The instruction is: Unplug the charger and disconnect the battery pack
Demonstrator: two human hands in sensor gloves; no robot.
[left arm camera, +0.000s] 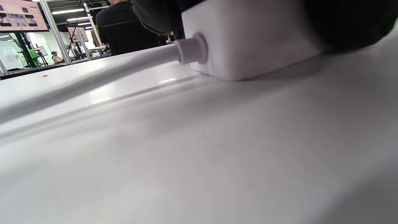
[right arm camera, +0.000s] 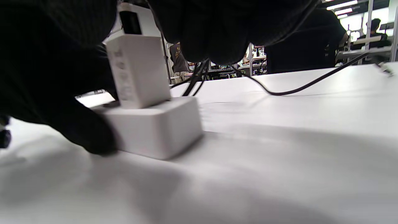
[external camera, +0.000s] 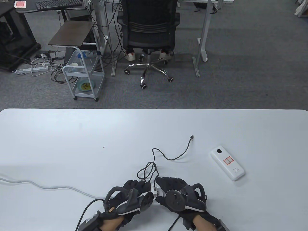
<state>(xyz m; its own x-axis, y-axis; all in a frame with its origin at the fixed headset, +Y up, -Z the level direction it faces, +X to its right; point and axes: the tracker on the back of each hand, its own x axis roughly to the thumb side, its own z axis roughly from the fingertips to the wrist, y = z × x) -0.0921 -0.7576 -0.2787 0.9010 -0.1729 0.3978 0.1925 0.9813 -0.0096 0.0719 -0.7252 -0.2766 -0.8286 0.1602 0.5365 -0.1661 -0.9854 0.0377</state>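
Table view high overhead, wrist views perhaps tabletop-level, sharing socket block [right arm camera: 155,130]

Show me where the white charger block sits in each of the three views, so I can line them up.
Table view: the charger peeks out low in the middle, between the left hand and right hand.
Left wrist view: not visible; only the white socket block with its white cord, at top.
Right wrist view: upper left, upright, plugged into the socket block.
Shared landmark: the socket block, seen in both wrist views.

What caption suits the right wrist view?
Gloved right hand grips the white charger, plugged upright into a white socket block.
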